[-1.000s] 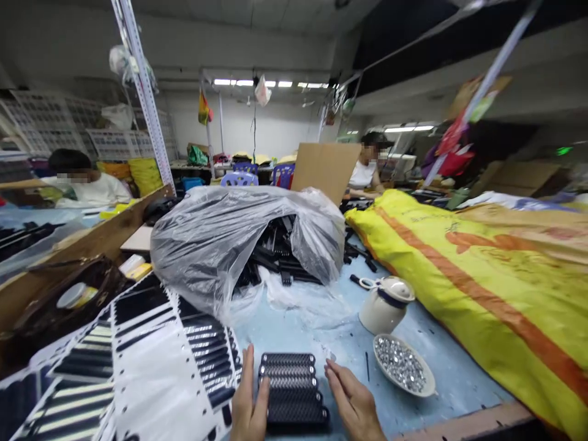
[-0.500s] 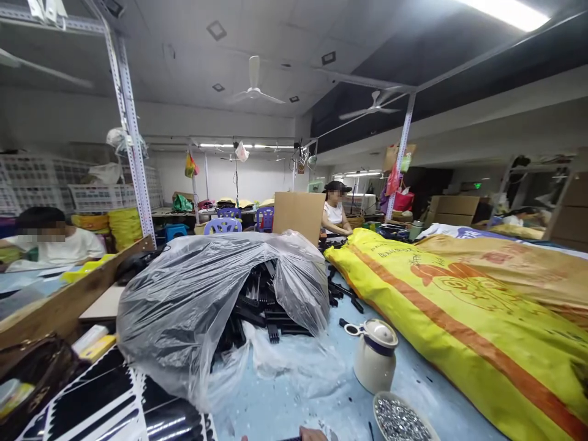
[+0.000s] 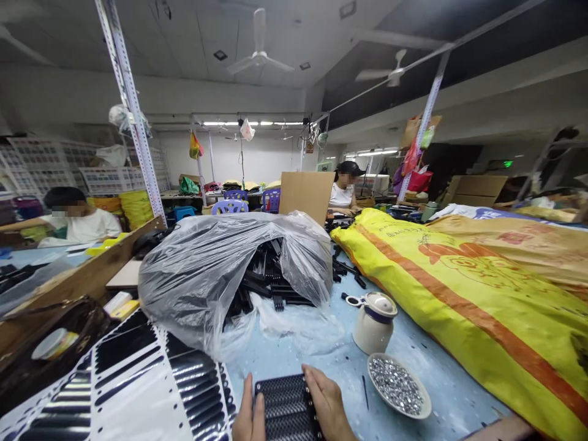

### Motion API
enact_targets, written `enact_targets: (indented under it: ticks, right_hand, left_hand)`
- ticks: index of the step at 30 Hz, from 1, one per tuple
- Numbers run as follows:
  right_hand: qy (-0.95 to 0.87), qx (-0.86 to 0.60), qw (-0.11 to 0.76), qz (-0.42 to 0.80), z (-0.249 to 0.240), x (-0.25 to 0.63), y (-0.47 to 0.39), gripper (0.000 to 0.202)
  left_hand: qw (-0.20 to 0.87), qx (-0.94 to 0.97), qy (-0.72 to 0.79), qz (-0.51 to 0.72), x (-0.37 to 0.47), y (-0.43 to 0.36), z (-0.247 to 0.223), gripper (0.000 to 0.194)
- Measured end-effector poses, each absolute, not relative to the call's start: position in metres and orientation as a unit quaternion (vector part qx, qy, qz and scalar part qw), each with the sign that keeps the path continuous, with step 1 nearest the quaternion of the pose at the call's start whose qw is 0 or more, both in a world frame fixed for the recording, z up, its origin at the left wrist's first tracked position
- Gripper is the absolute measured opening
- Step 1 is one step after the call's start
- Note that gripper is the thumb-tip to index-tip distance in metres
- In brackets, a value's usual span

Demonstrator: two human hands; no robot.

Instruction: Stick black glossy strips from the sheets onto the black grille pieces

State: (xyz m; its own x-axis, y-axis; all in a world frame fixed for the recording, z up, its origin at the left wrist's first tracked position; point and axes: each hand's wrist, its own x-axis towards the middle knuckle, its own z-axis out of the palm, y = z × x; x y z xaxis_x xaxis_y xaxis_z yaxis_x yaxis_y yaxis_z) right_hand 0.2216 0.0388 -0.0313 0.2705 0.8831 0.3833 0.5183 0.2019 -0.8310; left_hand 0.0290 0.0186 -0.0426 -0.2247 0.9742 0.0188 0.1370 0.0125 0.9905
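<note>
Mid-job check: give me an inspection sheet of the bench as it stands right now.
Surface: blue table, crowded.
Job's things: row of black combs flat between both hands.
Clutter: clear plastic bag spilling black combs; dish of rhinestones; white lidded jar; packaged comb cards; yellow sack.
Grippers: left hand and right hand press the row's sides.
Cables: nothing seen.
Surroundings: two seated persons, ceiling fans, shelving.

- Pale blue tabletop (image 3: 441, 373): the work surface.
- Clear plastic bag of black combs (image 3: 229, 269): centre.
- Cream lidded jar (image 3: 374, 321) beside shallow dish of silver studs (image 3: 399, 386): near edge.
- Yellow-orange woven sack (image 3: 459, 288): right edge.
- White-backed cards of black combs (image 3: 138, 380): near left corner.
</note>
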Motion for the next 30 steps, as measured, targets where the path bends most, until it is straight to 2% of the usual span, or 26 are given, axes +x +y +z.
enact_targets:
  ticks: [4,10,13,16,22,26,30]
  right_hand:
    - [-0.580,-0.607,0.525,0.140,-0.009,0.229,0.030,0.072]
    - [-0.687,-0.506,0.508,0.117,-0.001,0.192,0.001,0.034]
    - [-0.771,-0.405,0.468,0.152,0.000,0.152,-0.012,0.023]
    - [-0.813,-0.338,0.445,0.167,0.006,0.113,-0.015,0.022]
    - [-0.836,-0.259,0.439,0.202,-0.005,0.055,0.011,0.022]
    - [-0.810,-0.347,0.417,0.221,-0.038,0.033,0.033,0.031]
    - [-0.779,-0.403,0.384,0.289,-0.063,0.029,0.039,0.037]
  left_hand:
    - [0.378,0.480,0.557,0.562,0.004,-0.013,-0.039,0.058]
    - [0.306,0.474,0.639,0.523,-0.058,-0.104,-0.041,0.046]
    - [0.228,0.401,0.699,0.546,-0.094,-0.135,-0.034,0.042]
    - [0.184,0.280,0.744,0.578,-0.126,-0.148,-0.028,0.044]
    - [0.236,0.118,0.637,0.724,-0.163,-0.119,-0.022,0.054]
    - [0.287,0.106,0.586,0.750,-0.183,-0.072,-0.012,0.048]
    - [0.361,0.075,0.563,0.739,-0.186,-0.036,-0.004,0.060]
